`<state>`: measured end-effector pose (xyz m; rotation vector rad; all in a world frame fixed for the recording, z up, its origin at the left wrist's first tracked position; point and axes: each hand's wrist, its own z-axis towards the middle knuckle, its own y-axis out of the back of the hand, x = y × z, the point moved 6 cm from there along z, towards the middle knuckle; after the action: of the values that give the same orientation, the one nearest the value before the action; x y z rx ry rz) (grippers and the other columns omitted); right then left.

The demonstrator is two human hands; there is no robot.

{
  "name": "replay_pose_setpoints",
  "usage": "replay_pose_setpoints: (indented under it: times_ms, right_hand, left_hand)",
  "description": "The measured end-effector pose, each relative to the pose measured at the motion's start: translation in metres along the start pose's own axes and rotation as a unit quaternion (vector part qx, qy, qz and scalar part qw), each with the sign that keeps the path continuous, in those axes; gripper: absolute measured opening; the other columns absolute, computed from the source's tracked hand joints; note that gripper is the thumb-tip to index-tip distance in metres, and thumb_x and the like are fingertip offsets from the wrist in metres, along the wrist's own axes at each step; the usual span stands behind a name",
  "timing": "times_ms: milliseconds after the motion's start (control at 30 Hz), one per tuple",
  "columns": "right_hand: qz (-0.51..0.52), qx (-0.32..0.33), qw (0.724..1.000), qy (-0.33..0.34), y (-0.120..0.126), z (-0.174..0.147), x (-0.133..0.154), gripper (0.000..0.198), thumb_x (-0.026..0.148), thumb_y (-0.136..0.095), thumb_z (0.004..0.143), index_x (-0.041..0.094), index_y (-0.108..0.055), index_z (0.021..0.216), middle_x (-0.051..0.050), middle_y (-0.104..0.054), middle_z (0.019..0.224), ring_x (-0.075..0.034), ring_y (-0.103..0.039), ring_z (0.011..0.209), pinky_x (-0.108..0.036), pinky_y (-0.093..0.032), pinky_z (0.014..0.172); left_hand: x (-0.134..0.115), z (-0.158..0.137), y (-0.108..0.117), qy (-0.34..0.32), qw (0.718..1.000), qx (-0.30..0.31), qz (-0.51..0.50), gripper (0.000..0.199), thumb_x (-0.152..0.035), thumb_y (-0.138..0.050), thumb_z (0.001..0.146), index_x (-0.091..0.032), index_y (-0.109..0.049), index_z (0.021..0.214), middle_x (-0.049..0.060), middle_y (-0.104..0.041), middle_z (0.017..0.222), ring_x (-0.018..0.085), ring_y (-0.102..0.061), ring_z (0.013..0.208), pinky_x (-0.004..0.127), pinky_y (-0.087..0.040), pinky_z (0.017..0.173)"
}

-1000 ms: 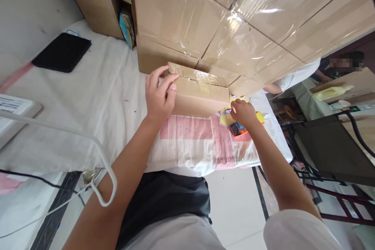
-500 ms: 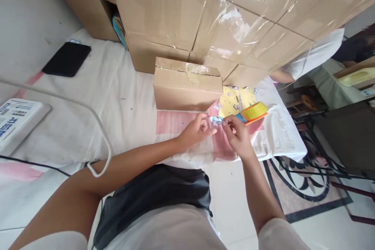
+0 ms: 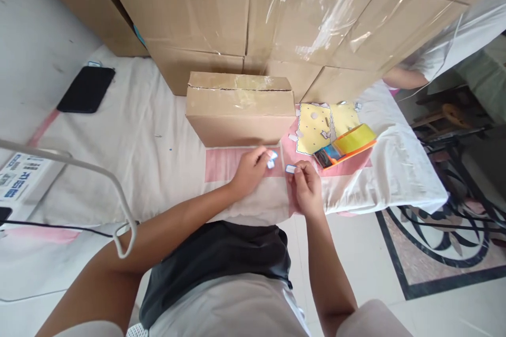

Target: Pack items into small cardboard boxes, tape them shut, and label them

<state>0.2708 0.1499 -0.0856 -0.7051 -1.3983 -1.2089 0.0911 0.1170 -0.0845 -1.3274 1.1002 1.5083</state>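
Observation:
My left hand [image 3: 248, 172] is closed, pinching small white-and-blue paper pieces [image 3: 272, 159] between thumb and fingers. In my right hand [image 3: 308, 188], thumb and finger grip a small white label with a blue border [image 3: 291, 168]. A gap separates the two hands, which are over the pink-and-white cloth near the table's front edge. Just beyond them stands a closed, taped cardboard box [image 3: 241, 129]. To the right of it lies a torn-looking yellow sheet [image 3: 310, 137] with small paper scraps on it. An orange-and-yellow holder [image 3: 356, 139] with dark and blue contents rests partly over that sheet.
Large taped cartons [image 3: 197, 5] form a wall behind the box. At left are a black flat pouch [image 3: 86, 89], a white printed box [image 3: 27, 179] and a looping grey cable [image 3: 106, 171]. Another person's arm [image 3: 407, 78] reaches in beyond the cartons at right.
My hands have drawn apart, each now with a separate white-and-blue piece or pieces where they met over one spot before. The camera view has shifted somewhat.

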Motion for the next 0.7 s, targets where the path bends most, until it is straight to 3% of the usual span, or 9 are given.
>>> replay_pose_setpoints:
  times_ms: [100,200,333,500,567,700]
  right_hand:
    - [0.090,-0.064,0.993,-0.034,0.009,0.000,-0.008,0.026,0.044,-0.051,0.102,0.026,-0.046,0.084,0.002,-0.049,0.076,-0.016,-0.048,0.066,-0.029,-0.039,0.062]
    - [0.150,-0.077,0.985,-0.046,0.008,0.000,-0.010,0.026,0.041,-0.054,0.102,0.025,-0.048,0.083,0.002,-0.047,0.074,-0.015,-0.046,0.063,-0.029,-0.036,0.061]
    - [0.108,-0.104,0.989,0.013,0.009,-0.006,0.001,0.026,0.039,-0.054,0.103,0.024,-0.051,0.082,0.001,-0.049,0.073,-0.016,-0.046,0.067,-0.031,-0.037,0.066]
    - [0.030,-0.176,0.979,0.096,0.017,-0.020,0.009,0.022,0.042,-0.049,0.105,0.027,-0.052,0.089,0.000,-0.051,0.075,-0.018,-0.048,0.067,-0.034,-0.039,0.065]
    - [0.035,-0.168,0.982,0.081,0.016,-0.019,0.005,0.022,0.044,-0.049,0.104,0.027,-0.052,0.090,0.000,-0.052,0.074,-0.018,-0.049,0.066,-0.034,-0.040,0.065]
    - [0.086,-0.140,0.986,0.019,0.012,-0.012,-0.010,0.027,0.050,-0.050,0.103,0.027,-0.049,0.089,0.002,-0.049,0.069,-0.017,-0.047,0.062,-0.031,-0.040,0.062]
  left_hand:
    - [0.003,0.007,0.011,0.014,0.998,-0.043,-0.031,0.030,-0.040,-0.050,0.098,-0.021,-0.051,0.074,-0.002,-0.055,0.073,0.014,-0.050,0.074,0.028,-0.041,0.072]
    - [0.001,0.008,0.008,0.015,1.000,0.018,-0.013,0.029,-0.040,-0.053,0.099,-0.020,-0.057,0.078,-0.002,-0.060,0.077,0.014,-0.054,0.076,0.028,-0.041,0.074]
    - [-0.010,0.008,-0.008,-0.006,0.996,0.076,0.054,0.032,-0.041,-0.053,0.099,-0.020,-0.059,0.076,-0.002,-0.063,0.074,0.014,-0.055,0.072,0.028,-0.040,0.071]
    - [-0.044,0.049,-0.070,-0.067,0.971,0.106,0.205,0.033,-0.037,-0.051,0.098,-0.021,-0.055,0.070,-0.001,-0.061,0.066,0.014,-0.051,0.062,0.030,-0.034,0.063]
    - [-0.051,0.075,-0.099,-0.042,0.944,0.101,0.310,0.033,-0.036,-0.047,0.099,-0.021,-0.059,0.072,0.003,-0.065,0.071,0.016,-0.057,0.067,0.032,-0.035,0.062]
    - [-0.050,0.118,-0.141,-0.004,0.913,0.114,0.392,0.022,-0.026,-0.053,0.093,-0.015,-0.071,0.088,0.014,-0.073,0.090,0.026,-0.069,0.085,0.034,-0.043,0.067]
